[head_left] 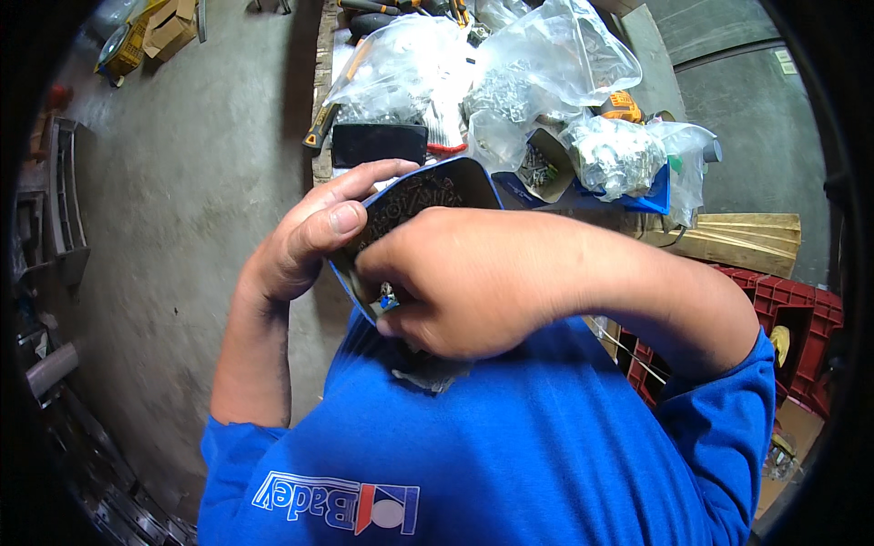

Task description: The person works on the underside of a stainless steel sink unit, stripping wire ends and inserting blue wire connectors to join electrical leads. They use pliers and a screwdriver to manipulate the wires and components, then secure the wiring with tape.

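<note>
My left hand [305,232] grips a blue-rimmed box [478,188] from its left side, thumb over the rim and fingers along the outside. The box is tilted toward me, and many small metal pieces [428,193] lie inside it. My right hand [455,282] reaches into the box from the right with its fingers curled. Those fingertips are mostly hidden, so what they pinch does not show. Between thumb and forefinger a small shiny bit with blue [388,297] is visible.
Ahead is a workbench with clear plastic bags of hardware [510,91], a dark phone-like slab [379,146], a hammer-like tool [320,126] and a second bin of screws [544,168]. Red crates [787,305] and wooden planks [742,241] are at the right, metal parts [68,191] far left.
</note>
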Action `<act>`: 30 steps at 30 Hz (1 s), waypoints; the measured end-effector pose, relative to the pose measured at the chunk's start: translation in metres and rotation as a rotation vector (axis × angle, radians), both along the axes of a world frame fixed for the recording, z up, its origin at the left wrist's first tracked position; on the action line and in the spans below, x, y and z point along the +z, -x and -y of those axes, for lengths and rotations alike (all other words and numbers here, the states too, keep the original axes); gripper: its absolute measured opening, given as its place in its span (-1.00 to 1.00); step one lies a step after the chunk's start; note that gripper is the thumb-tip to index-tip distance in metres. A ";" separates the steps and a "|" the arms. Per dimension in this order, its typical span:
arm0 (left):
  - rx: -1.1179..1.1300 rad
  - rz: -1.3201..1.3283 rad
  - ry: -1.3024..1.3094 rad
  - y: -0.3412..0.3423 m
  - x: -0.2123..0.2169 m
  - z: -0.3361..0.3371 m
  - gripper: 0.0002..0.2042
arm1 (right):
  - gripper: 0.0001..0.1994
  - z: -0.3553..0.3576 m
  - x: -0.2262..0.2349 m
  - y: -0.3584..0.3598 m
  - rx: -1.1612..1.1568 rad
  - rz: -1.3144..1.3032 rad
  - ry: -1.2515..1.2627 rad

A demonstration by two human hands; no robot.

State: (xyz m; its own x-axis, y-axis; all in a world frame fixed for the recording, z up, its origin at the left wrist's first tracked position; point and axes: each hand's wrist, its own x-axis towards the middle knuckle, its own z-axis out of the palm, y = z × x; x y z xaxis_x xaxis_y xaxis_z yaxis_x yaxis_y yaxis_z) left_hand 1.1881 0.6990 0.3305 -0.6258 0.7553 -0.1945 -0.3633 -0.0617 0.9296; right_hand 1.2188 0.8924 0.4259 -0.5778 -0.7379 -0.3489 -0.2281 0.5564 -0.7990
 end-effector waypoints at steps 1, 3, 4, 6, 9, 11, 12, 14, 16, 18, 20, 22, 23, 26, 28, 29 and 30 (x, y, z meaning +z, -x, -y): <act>0.013 -0.018 0.023 0.001 0.001 0.000 -0.03 | -0.79 0.003 -0.004 0.004 -0.006 -0.021 0.024; 0.019 -0.050 0.079 0.000 0.003 0.004 -0.02 | -0.84 0.008 -0.013 0.004 -0.100 -0.060 -0.024; 0.022 -0.065 0.088 0.000 0.001 0.005 -0.02 | -0.83 0.010 -0.019 0.001 -0.100 -0.111 -0.089; 0.018 -0.074 0.045 -0.001 -0.005 0.007 -0.03 | -0.76 0.012 -0.034 -0.008 -0.083 -0.223 -0.089; -0.040 0.012 -0.054 0.004 -0.017 0.009 -0.11 | -0.75 0.014 -0.057 -0.008 -0.103 -0.397 0.032; -0.102 0.035 0.038 0.009 -0.017 0.008 -0.17 | -0.78 0.013 -0.053 -0.006 -0.132 -0.437 0.006; -0.099 0.054 0.008 0.012 -0.015 0.006 -0.15 | -0.77 0.021 -0.054 0.011 -0.083 -0.506 0.074; -0.119 -0.080 -0.044 0.020 -0.010 0.004 -0.23 | -0.70 0.021 -0.038 0.021 -0.091 -0.053 -0.094; -0.130 -0.162 -0.030 0.030 -0.002 0.008 -0.19 | -0.68 0.023 -0.021 0.034 -0.010 0.040 -0.200; -0.173 -0.178 0.027 0.037 0.006 0.011 -0.12 | -0.69 0.026 -0.011 0.041 0.007 0.055 -0.139; -0.150 -0.231 0.069 0.049 0.010 0.013 -0.05 | -0.67 0.031 -0.011 0.050 0.046 -0.032 -0.197; -0.194 -0.251 0.092 0.053 0.009 0.014 -0.07 | -0.67 0.036 -0.020 0.057 0.214 -0.103 -0.322; -0.190 -0.280 0.084 0.054 0.006 0.013 -0.08 | -0.66 0.037 -0.026 0.060 0.289 -0.163 -0.366; -0.145 -0.325 0.089 0.054 -0.007 0.009 -0.13 | -0.65 0.035 -0.042 0.060 0.313 -0.219 -0.359; -0.138 -0.338 0.090 0.053 -0.016 0.007 -0.12 | -0.65 0.034 -0.047 0.061 0.307 -0.196 -0.343; -0.132 -0.314 0.082 0.053 -0.019 0.006 -0.13 | -0.62 0.035 -0.049 0.063 0.315 -0.164 -0.398; -0.132 -0.287 0.075 0.052 -0.020 0.005 -0.13 | -0.60 0.037 -0.049 0.065 0.335 -0.138 -0.424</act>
State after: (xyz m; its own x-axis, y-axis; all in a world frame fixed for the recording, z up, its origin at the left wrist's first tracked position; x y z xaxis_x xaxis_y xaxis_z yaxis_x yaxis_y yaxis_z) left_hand 1.1357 0.6941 0.3101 -0.5604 0.8241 -0.0822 -0.0858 0.0410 0.9955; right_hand 1.1540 0.8557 0.3767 -0.3974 -0.7004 -0.5929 -0.5343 0.7019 -0.4710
